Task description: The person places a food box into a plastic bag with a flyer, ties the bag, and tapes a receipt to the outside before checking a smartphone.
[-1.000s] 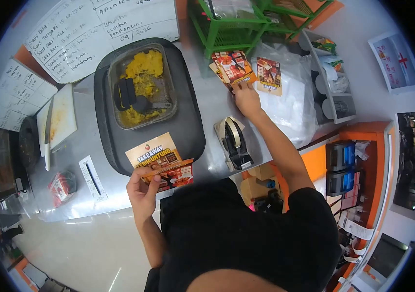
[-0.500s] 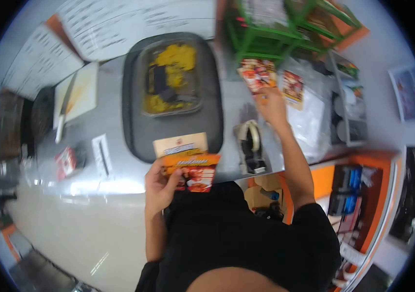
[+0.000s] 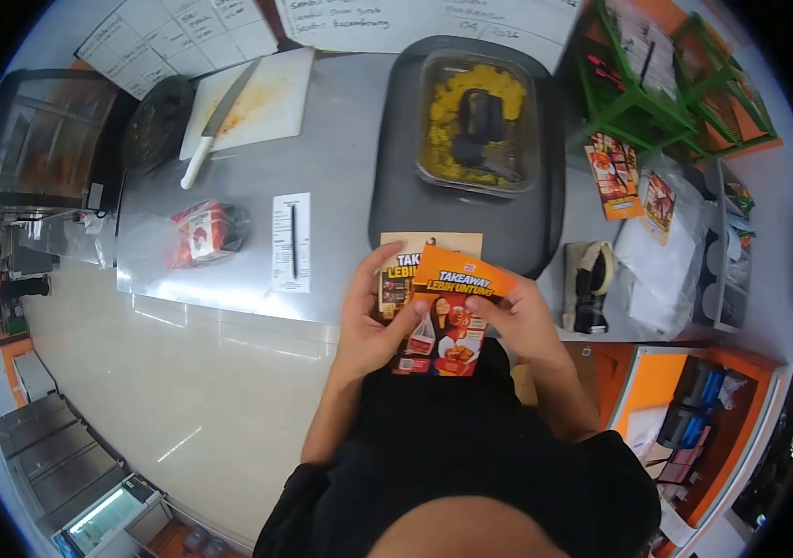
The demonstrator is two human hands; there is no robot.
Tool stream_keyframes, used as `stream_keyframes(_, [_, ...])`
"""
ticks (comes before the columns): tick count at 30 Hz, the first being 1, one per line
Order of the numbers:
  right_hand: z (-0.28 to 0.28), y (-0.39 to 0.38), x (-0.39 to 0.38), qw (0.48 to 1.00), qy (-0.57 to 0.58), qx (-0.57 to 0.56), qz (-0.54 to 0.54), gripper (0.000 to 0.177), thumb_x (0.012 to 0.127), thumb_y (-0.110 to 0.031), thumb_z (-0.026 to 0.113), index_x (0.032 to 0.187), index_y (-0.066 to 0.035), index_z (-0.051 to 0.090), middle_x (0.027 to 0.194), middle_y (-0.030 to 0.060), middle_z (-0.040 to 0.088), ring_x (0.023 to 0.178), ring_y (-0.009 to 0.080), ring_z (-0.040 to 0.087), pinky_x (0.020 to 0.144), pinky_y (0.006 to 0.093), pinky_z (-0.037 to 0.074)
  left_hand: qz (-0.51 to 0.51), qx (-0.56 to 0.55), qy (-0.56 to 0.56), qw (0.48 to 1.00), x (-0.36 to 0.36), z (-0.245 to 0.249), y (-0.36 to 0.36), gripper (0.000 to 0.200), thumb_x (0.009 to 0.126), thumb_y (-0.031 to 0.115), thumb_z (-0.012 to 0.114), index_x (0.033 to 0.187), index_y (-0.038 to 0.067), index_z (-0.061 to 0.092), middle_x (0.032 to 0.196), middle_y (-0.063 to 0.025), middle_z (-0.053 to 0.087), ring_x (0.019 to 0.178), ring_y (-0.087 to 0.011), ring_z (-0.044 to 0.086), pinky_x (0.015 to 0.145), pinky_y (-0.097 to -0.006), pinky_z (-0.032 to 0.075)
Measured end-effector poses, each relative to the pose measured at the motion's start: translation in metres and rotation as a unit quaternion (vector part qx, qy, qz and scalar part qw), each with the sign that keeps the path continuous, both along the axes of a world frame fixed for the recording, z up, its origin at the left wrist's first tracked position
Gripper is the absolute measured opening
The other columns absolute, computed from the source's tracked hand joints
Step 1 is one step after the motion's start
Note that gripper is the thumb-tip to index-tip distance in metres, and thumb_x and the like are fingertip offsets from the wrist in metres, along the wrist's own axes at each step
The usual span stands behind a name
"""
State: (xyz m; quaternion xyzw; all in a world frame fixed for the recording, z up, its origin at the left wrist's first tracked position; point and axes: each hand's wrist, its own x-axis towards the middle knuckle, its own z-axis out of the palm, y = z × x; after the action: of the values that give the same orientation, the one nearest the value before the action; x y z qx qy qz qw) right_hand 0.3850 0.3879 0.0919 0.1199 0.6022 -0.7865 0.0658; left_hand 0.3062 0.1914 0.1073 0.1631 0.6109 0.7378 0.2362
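Orange leaflet (image 3: 449, 321), overlapping a cream leaflet (image 3: 399, 270), pinched in left hand (image 3: 373, 321) and right hand (image 3: 525, 321) at the surface's (image 3: 341, 186) near edge. A metal strip shows between receipt (image 3: 282, 260) and dark tray (image 3: 396, 191); tape dispenser (image 3: 588, 288) right.

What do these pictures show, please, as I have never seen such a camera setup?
No machine is involved: a person wears one camera on the head, looking forward and down, and every picture comes from it. Their bare left hand and right hand hold an orange flyer; behind it, the left also holds a pale-topped flyer. On the metal counter are a knife on a white cutting board, a paper slip with a pen, and a dark tray bearing a clear container of yellow food.
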Motion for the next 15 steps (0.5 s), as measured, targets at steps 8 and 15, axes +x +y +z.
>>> stream_keyframes(8, [0.003,-0.079,-0.048,0.988,0.052,0.094,-0.114,0.026,0.093,-0.002,0.059,0.118,0.003,0.059,0.104,0.009,0.068,0.091,0.0111,0.065,0.078,0.0253,0.053,0.055,0.066,-0.031,0.996,-0.054,-0.01,-0.12,0.051,0.095,-0.002,0.051,0.143,0.003,0.032,0.119,-0.01,0.056,0.101,-0.0095,0.054,0.087,-0.0226,0.045])
stream_keyframes(15, [-0.008,-0.167,-0.094,0.964,0.144,0.172,-0.14,0.021,0.098,-0.007,0.051,0.115,0.003,0.058,0.103,0.0069,0.066,0.094,0.0098,0.061,0.083,0.0263,0.049,0.117,0.051,-0.025,0.992,-0.082,0.003,-0.213,0.059,0.095,-0.003,0.051,0.145,0.002,0.021,0.118,-0.016,0.06,0.105,-0.017,0.061,0.089,-0.0289,0.049])
